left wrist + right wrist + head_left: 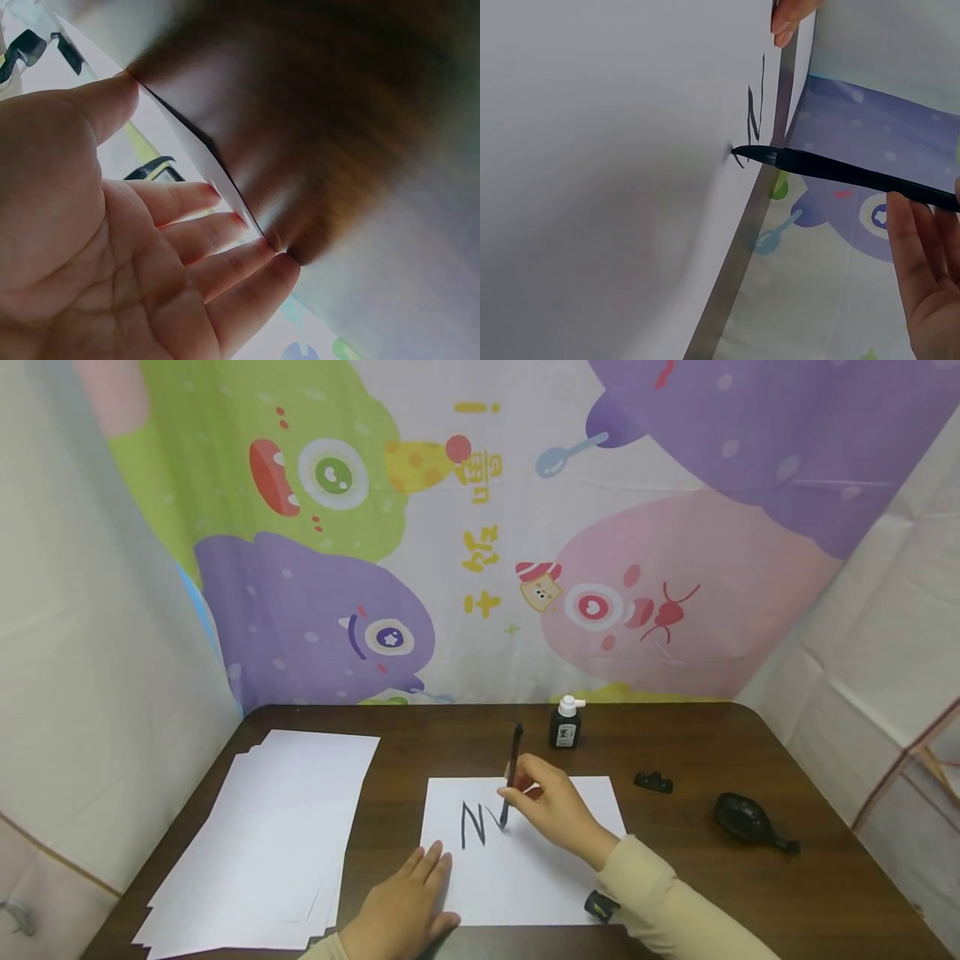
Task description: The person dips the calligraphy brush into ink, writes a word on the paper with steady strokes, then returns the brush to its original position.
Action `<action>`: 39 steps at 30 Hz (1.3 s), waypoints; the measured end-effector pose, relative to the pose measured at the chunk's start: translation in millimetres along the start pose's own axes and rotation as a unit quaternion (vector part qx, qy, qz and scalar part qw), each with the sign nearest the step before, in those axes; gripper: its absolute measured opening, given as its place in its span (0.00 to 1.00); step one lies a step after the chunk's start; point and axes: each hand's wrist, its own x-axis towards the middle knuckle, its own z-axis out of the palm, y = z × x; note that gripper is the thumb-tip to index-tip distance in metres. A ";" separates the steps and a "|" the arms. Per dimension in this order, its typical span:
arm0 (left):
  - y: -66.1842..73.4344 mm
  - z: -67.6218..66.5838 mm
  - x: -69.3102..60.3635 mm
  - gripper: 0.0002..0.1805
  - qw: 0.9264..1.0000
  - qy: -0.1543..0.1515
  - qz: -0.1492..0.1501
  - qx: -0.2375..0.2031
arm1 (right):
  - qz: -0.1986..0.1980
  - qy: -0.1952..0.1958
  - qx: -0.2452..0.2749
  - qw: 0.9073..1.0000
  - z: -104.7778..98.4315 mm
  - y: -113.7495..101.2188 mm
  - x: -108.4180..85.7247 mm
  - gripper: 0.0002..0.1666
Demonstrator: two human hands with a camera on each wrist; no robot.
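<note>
Left grip [405, 895], fingers slightly spread, rests on left edge of white paper sheet [525, 885]. Black brushed N [472, 825] looks complete; thin black mark [492, 816] beside it seems unfinished; remainder unclear. Right grip [558, 806] pinches slender black brush [513, 756], tip on sheet.

Your slim black brush [832, 167] leans slightly off upright, its dark tip [756, 154] touching the white sheet [525, 881], which lies flat on the bench [810, 902] before you and carries a black N [473, 824] with a short slanting stroke [492, 816] beside it
</note>
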 end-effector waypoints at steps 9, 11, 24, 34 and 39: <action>1.3 -2.3 -0.8 0.40 1.000 -0.007 -0.004 -0.008 | 0.008 -0.022 -0.001 1.000 -5.4 -3.5 -7.7 0.09; 1.4 -2.2 -0.7 0.40 1.000 -0.009 -0.003 -0.008 | 0.006 -0.024 0.001 1.000 -6.7 -4.1 -8.9 0.09; 2.5 -1.9 -0.2 0.41 1.000 -0.003 -0.006 -0.015 | -0.011 -0.029 0.012 0.999 -14.8 -3.8 -11.1 0.09; 2.1 -1.9 0.2 0.41 1.000 -0.011 -0.008 -0.018 | 0.005 -0.019 0.090 0.996 -18.6 -3.6 -2.1 0.11; 2.2 -1.3 -0.3 0.41 1.000 -0.011 -0.008 -0.018 | 0.019 -0.017 0.082 0.996 -12.7 -0.8 0.2 0.10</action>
